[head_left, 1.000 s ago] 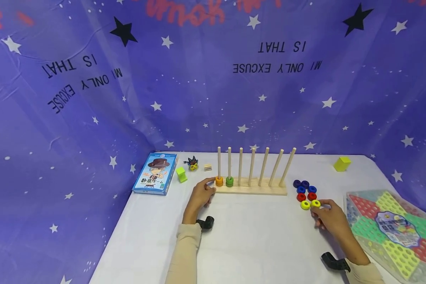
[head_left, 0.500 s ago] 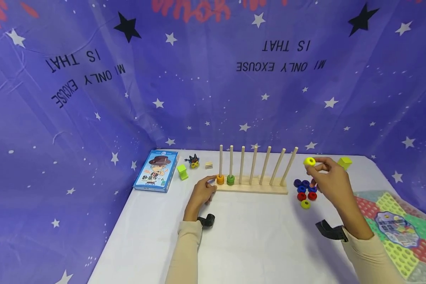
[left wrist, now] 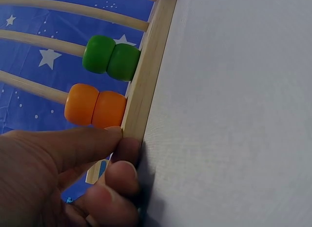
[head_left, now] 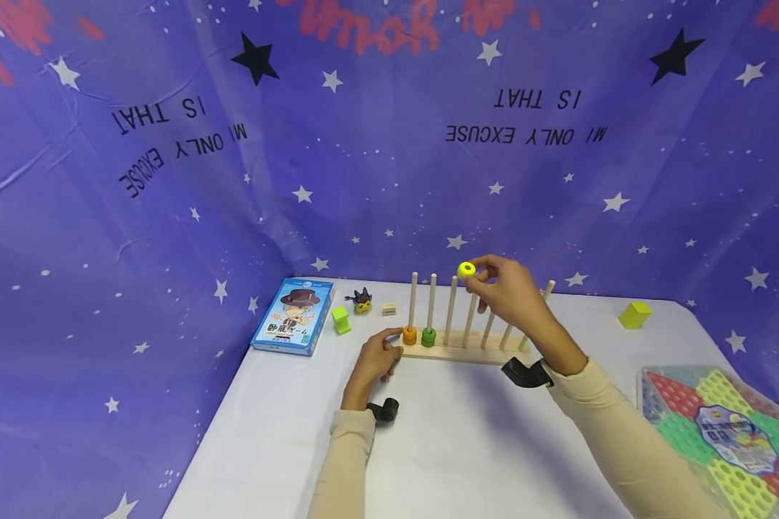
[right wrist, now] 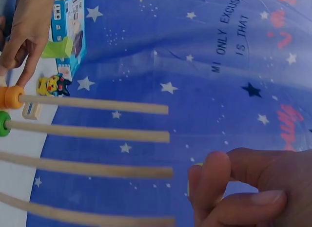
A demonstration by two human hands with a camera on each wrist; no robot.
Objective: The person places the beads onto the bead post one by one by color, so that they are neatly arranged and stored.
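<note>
A wooden peg rack (head_left: 451,353) with a row of upright pegs stands on the table. Two orange beads (left wrist: 82,104) are stacked on its leftmost peg, and two green beads (left wrist: 99,54) on the peg beside it. My left hand (head_left: 371,360) grips the left end of the rack's base, fingertips right by the orange beads. Raised over the rack, my right hand (head_left: 509,292) pinches a yellow bead (head_left: 466,271) between thumb and fingers, near the tips of the third and fourth pegs. In the right wrist view, fingers hide most of that bead.
On the left lie a blue card game box (head_left: 293,317), a lime green block (head_left: 340,321), a small yellow and black figure (head_left: 362,301) and a small wooden piece (head_left: 389,309). A yellow-green block (head_left: 635,315) and a colourful board game (head_left: 707,432) are at right.
My right hand has lifted one yellow bead from the group of beads at right and carried it left to the pegs. The left hand has stayed on the rack's end.
</note>
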